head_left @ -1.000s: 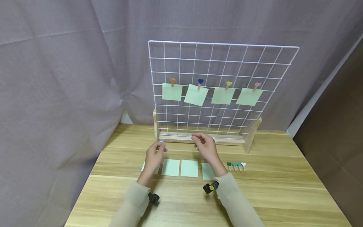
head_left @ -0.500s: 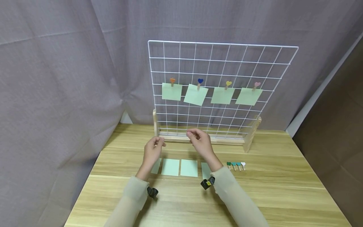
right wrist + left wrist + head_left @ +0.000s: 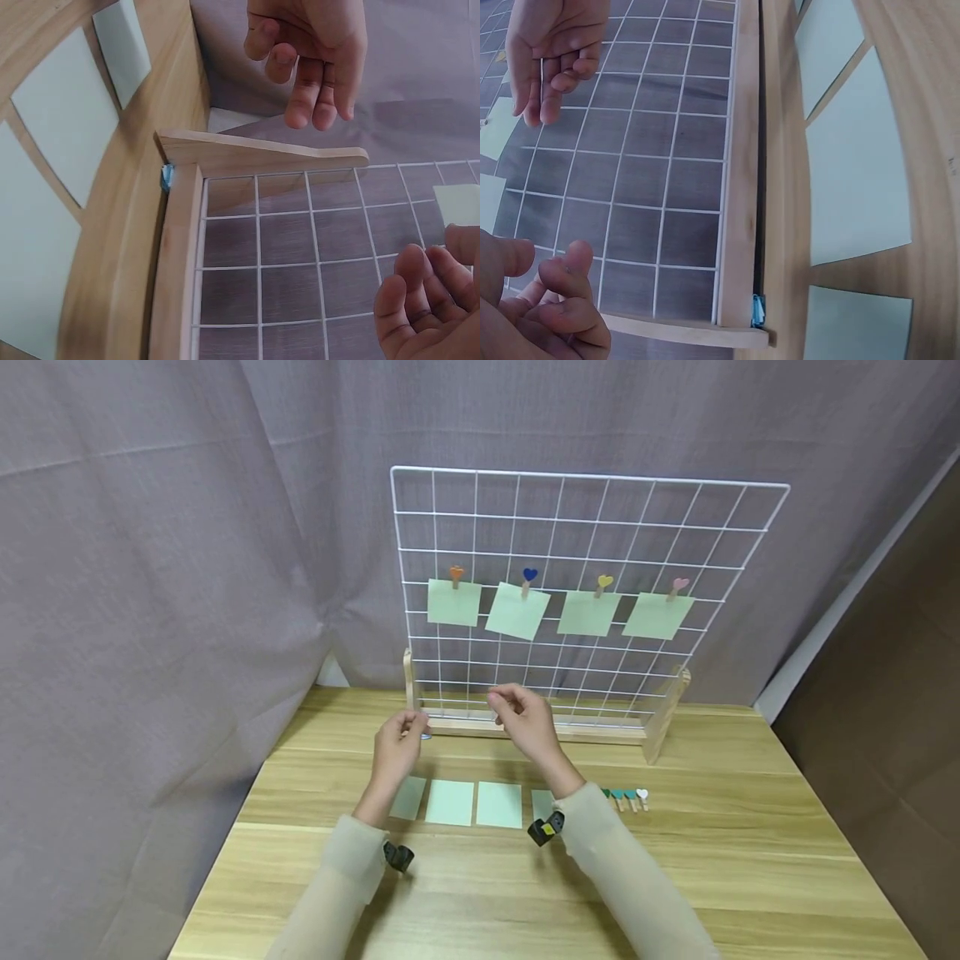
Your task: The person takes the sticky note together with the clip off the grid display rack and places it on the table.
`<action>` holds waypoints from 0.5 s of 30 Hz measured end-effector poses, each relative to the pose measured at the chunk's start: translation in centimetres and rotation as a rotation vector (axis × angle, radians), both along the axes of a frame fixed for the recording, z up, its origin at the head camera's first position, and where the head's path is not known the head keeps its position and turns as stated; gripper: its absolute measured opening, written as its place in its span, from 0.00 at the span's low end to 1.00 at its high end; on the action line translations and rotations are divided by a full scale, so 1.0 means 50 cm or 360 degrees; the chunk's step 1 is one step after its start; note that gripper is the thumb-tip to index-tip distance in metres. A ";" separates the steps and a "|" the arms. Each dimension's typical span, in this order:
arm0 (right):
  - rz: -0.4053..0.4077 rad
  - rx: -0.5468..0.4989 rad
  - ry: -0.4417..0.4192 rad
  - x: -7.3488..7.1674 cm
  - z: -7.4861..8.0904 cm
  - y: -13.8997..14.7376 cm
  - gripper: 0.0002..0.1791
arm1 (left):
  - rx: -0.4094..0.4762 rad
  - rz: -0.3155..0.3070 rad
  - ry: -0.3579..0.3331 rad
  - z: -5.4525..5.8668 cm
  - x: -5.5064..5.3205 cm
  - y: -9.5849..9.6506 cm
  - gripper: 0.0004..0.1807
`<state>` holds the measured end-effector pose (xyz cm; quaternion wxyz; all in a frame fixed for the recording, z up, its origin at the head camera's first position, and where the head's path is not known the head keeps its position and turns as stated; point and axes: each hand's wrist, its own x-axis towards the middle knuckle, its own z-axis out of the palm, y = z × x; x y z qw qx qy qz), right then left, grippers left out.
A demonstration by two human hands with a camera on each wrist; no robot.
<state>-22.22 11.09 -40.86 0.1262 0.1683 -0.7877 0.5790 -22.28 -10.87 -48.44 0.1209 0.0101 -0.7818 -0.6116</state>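
In the head view the left hand (image 3: 393, 750) and right hand (image 3: 527, 722) hang well apart before the wire grid (image 3: 592, 477), fingers loosely bent. Of four pale green sheets (image 3: 449, 802) in a row on the table (image 3: 750, 877), the leftmost is partly covered by the left wrist and the rightmost mostly lost behind the right arm; the right sleeve (image 3: 600, 827) covers much of the dark green clip (image 3: 606, 792). Compared with half a second ago, both hands sit farther forward, that clip has lost its clear outline, and a small blue object (image 3: 426, 737) shows again beside the left hand. The left wrist view crops the left hand, its thumb apart from the fingertips, and two hung sheets (image 3: 496, 133). The right wrist view cuts off the right hand, fingers curved and spread, its thumb overlapping a hung sheet.
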 end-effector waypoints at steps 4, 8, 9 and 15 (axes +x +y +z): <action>-0.0002 0.0009 0.0024 -0.031 -0.012 -0.004 0.10 | 0.0037 0.0011 0.0025 0.008 -0.003 -0.005 0.12; -0.0012 0.0018 0.0022 -0.064 -0.030 -0.005 0.11 | 0.0049 0.0000 0.0026 0.015 -0.007 -0.009 0.12; -0.0008 0.0015 0.0022 -0.069 -0.031 -0.005 0.12 | 0.0052 -0.0002 0.0023 0.017 -0.008 -0.010 0.13; 0.0022 -0.0057 0.0064 -0.085 -0.016 -0.014 0.12 | 0.0144 -0.0039 0.0045 0.034 -0.018 -0.012 0.14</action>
